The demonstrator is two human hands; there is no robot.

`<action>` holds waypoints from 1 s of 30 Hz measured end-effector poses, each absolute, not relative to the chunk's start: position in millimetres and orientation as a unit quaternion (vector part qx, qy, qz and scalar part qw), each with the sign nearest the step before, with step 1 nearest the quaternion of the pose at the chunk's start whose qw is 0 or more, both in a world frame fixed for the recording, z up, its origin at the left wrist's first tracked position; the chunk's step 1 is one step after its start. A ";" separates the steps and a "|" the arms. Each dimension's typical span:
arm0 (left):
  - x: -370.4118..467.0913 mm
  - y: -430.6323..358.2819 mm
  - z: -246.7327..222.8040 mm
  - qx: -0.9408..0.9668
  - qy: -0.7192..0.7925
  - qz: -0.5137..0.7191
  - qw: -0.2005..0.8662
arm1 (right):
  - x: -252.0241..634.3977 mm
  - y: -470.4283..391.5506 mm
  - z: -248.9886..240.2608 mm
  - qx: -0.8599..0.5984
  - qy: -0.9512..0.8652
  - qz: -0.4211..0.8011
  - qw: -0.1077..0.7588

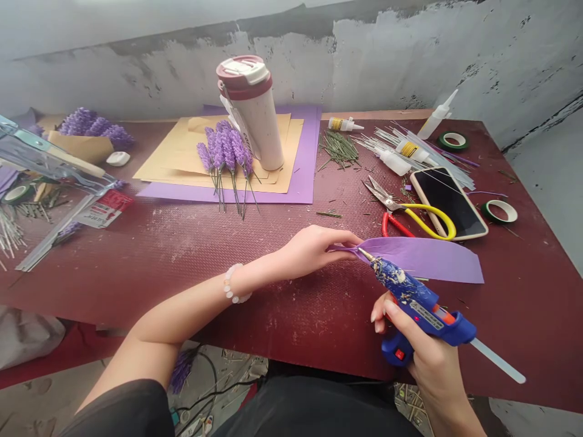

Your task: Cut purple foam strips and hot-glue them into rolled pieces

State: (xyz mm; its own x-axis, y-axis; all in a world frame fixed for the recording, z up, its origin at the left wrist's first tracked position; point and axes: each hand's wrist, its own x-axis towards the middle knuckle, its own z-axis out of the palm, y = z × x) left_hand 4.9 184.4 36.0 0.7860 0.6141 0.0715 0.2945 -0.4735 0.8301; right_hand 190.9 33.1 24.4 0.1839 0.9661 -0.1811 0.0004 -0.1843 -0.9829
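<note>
My left hand [314, 250], with a beaded bracelet at the wrist, pinches the gathered end of a sheet of purple paper [428, 258]. The sheet fans out to the right over the table. Wrapped round the handle of a blue hot glue gun [405, 288] is my right hand [423, 346]. The gun's metal tip meets the gathered paper just beside my left fingertips. From its back end sticks out a white glue stick [498, 360]. Whether glue is coming out cannot be made out.
Behind the paper lie scissors [430, 220] and a phone [450, 203]. A tumbler [259, 121] and lavender stems [228, 149] rest on brown paper [168, 155]. Green tape rolls [500, 211], glue bottles [439, 115] and cut stems [339, 149] lie at the back right.
</note>
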 end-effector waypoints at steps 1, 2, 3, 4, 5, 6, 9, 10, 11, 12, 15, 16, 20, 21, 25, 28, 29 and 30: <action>4.7 184.0 36.7 0.839 0.269 0.181 0.437 | 189.1 33.2 26.1 -0.599 -0.401 0.490 0.491; 4.5 183.6 37.3 0.839 0.268 0.179 0.438 | 186.9 33.2 28.1 -0.607 -0.390 0.488 0.491; 4.3 183.4 37.7 0.840 0.267 0.178 0.437 | 184.6 33.3 30.3 -0.617 -0.377 0.485 0.492; 4.2 183.2 37.8 0.841 0.267 0.177 0.436 | 182.3 33.3 32.5 -0.629 -0.364 0.480 0.491; 4.2 183.2 37.7 0.842 0.267 0.175 0.434 | 180.3 33.4 34.5 -0.641 -0.356 0.472 0.490; 4.3 183.2 37.5 0.844 0.268 0.173 0.432 | 178.7 33.4 36.3 -0.652 -0.352 0.462 0.487; 4.8 183.5 36.4 0.848 0.274 0.167 0.422 | 176.1 33.9 39.6 -0.672 -0.363 0.431 0.480; 5.0 183.5 36.0 0.849 0.276 0.166 0.419 | 175.6 34.3 40.2 -0.677 -0.367 0.422 0.478; 5.1 183.4 35.6 0.850 0.279 0.165 0.416 | 175.2 34.6 40.7 -0.681 -0.369 0.414 0.477; 5.2 183.2 35.3 0.850 0.281 0.165 0.413 | 174.7 35.1 41.2 -0.685 -0.370 0.409 0.477; 5.2 182.5 34.2 0.850 0.284 0.164 0.411 | 172.7 36.5 42.7 -0.693 -0.370 0.399 0.473; 5.2 182.3 33.8 0.850 0.284 0.164 0.411 | 172.0 36.9 43.2 -0.694 -0.370 0.397 0.473; 5.2 182.3 31.8 0.851 0.283 0.165 0.410 | 170.3 36.9 42.9 -0.696 -0.369 0.393 0.474; 5.3 182.5 31.2 0.851 0.283 0.166 0.410 | 170.2 36.3 42.2 -0.697 -0.368 0.392 0.474; 5.3 183.0 30.0 0.849 0.286 0.163 0.413 | 171.6 32.5 36.6 -0.708 -0.371 0.378 0.467; 5.3 182.4 30.0 0.848 0.290 0.164 0.412 | 176.4 29.9 30.1 -0.724 -0.387 0.353 0.448; 5.4 182.1 30.0 0.848 0.289 0.166 0.412 | 178.9 29.4 27.5 -0.726 -0.400 0.345 0.441; 5.4 181.9 29.9 0.848 0.289 0.167 0.412 | 181.9 28.9 24.7 -0.725 -0.415 0.337 0.435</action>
State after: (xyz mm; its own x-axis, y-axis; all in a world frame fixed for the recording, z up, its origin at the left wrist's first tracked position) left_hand 5.4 181.9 29.9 0.7772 0.6277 0.0445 0.3529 -0.4933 0.7950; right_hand 181.9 28.9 24.7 0.4289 0.8943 -0.1277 0.3083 -0.2778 -0.9098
